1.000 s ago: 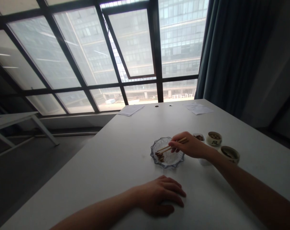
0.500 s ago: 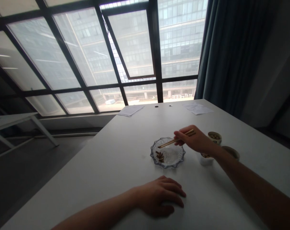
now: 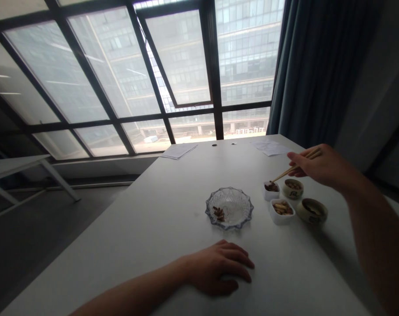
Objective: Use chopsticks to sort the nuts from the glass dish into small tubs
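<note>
My right hand (image 3: 313, 166) is closed around a pair of wooden chopsticks (image 3: 293, 168). Their tips reach into a small white cup (image 3: 271, 195) of dark brown pieces. Just in front is another white cup (image 3: 282, 217) with light tan pieces. To the right stand a small ceramic bowl (image 3: 293, 193) with round bits in it and a wider ceramic bowl (image 3: 313, 216) whose contents are hard to make out. A scalloped glass plate (image 3: 242, 221) holds several dark brown pieces (image 3: 218, 213) on its left side. Nearer me, my left hand (image 3: 221, 268) lies flat with fingers spread, holding nothing.
Everything rests on a white table (image 3: 146, 245). Papers (image 3: 178, 151) lie at its far left corner, and more sheets (image 3: 271, 148) at the far right. Beyond are large windows and a dark blue curtain (image 3: 294, 87). A second table (image 3: 18, 164) stands at the left.
My right hand has carried the chopsticks from above the glass plate rightward to the white cup of dark pieces. The cups and bowls it covered now show. My left hand stays put.
</note>
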`<action>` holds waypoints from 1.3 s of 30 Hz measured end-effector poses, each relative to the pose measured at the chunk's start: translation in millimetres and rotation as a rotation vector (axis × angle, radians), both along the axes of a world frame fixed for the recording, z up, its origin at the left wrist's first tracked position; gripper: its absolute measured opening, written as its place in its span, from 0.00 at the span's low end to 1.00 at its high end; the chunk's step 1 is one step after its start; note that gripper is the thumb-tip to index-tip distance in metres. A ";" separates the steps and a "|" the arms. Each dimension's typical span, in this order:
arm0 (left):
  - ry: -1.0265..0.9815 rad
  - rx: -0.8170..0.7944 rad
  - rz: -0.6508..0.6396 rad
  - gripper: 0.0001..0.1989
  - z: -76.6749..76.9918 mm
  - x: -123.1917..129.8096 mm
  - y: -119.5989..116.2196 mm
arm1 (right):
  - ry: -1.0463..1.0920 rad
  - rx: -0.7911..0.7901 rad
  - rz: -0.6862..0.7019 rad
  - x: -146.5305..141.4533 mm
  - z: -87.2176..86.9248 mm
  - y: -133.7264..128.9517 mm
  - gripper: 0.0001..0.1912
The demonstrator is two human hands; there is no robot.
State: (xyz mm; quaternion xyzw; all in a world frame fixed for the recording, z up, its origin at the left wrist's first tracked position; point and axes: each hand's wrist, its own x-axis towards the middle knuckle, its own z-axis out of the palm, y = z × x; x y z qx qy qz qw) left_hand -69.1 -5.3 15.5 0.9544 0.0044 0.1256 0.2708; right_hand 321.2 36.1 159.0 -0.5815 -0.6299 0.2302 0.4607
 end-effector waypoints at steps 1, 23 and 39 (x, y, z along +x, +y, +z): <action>0.000 0.001 0.000 0.17 0.2 0.2 -0.1 | 0.002 -0.026 -0.059 -3.6 0.1 0.7 0.25; -0.009 0.003 0.000 0.17 -2.4 -0.2 -0.2 | -0.009 -0.082 0.471 -134.9 -18.7 -13.1 0.24; 0.010 0.018 -0.006 0.17 -0.8 0.6 0.1 | 0.188 -0.138 0.439 -154.9 -60.4 4.5 0.30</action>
